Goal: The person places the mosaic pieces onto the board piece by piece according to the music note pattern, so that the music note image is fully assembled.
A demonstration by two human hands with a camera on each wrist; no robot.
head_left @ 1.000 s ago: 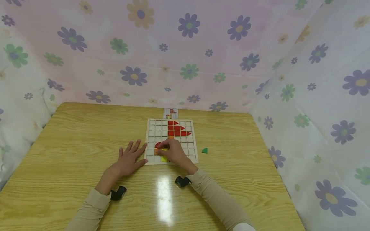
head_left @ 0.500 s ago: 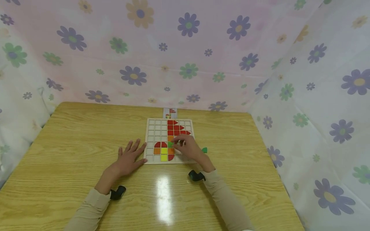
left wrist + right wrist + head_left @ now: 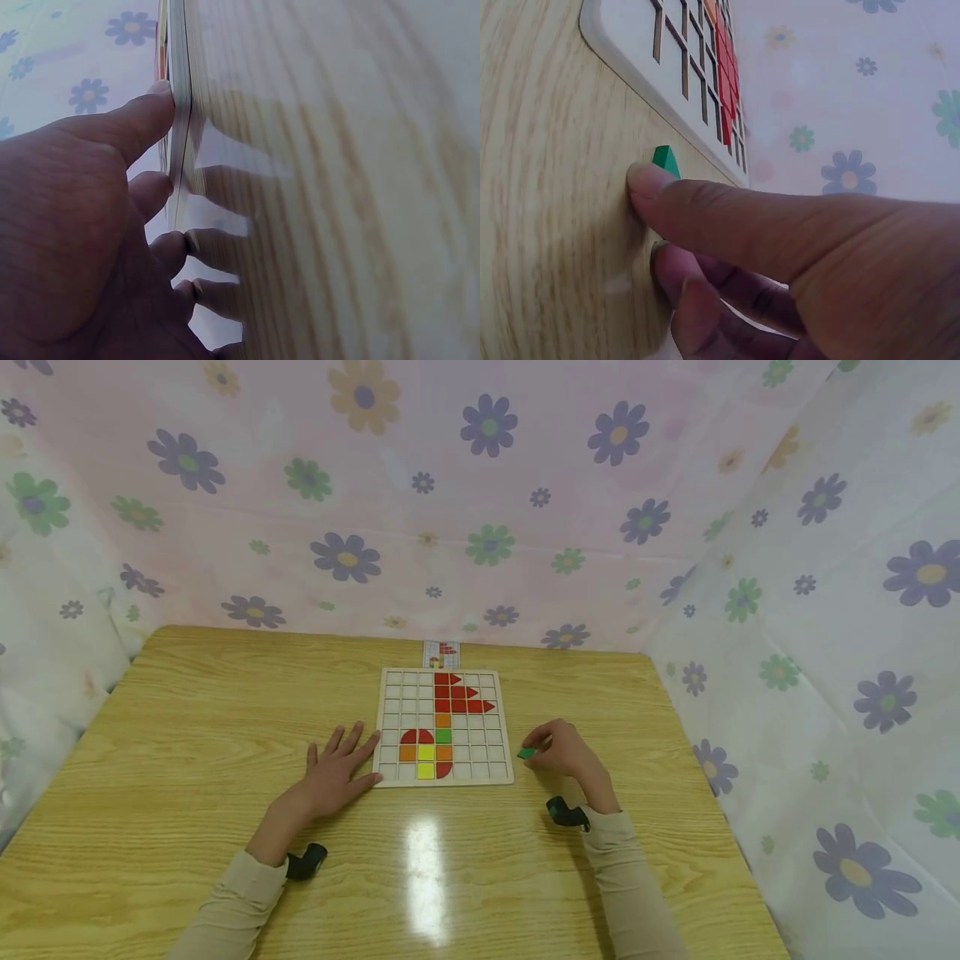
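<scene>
My right hand (image 3: 564,752) pinches a small green quarter-round piece (image 3: 527,752) between thumb and fingers, just right of the board. In the right wrist view the green piece (image 3: 666,160) shows past the thumb tip, close over the table. The wooden grid board (image 3: 483,750) carries red, orange, yellow and green tiles set in its cells. Red pieces (image 3: 452,692) form three pointed rows at the top. My left hand (image 3: 333,781) lies with straight, spread fingers at the board's left edge. In the left wrist view its thumb (image 3: 146,112) touches the board's side (image 3: 180,90).
A small printed card (image 3: 441,654) with a coloured pattern lies behind the board. Flowered cloth (image 3: 487,485) hangs around the back and sides of the wooden table (image 3: 262,710). Black wrist cameras (image 3: 307,862) sit on both wrists.
My right hand has moved right, off the board's lower left and past the green square tile, to the loose green piece, which it now pinches. The left hand has stayed put.
</scene>
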